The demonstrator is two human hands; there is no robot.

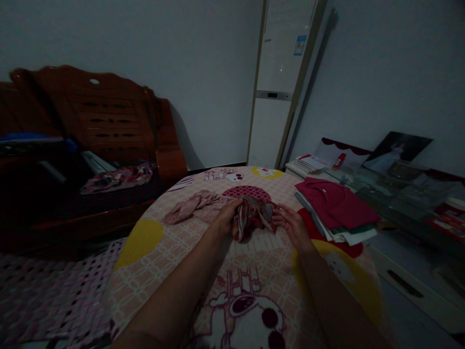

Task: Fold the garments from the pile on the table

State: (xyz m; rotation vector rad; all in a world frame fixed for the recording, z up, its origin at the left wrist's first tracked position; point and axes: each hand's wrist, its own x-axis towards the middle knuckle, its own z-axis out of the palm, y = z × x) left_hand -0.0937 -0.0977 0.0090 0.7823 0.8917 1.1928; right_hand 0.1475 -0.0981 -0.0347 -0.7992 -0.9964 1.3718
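Observation:
A crumpled piece of patterned cloth, red and grey, lies bunched in the middle of the round table. My left hand is closed on its left side. At its right edge is my right hand, fingers stretched out and apart, touching or nearly touching the fabric. Just left of the bundle lies a pale pink crumpled cloth. Right of my right hand sits a stack of folded clothes with a dark pink garment on top. The exact kind of the bunched cloth cannot be made out.
A cartoon-print tablecloth covers the table. To the left stand a wooden bench with cloth on its seat and a woven pink seat. A glass-topped cabinet holding papers is at right. Behind stands a tall white appliance.

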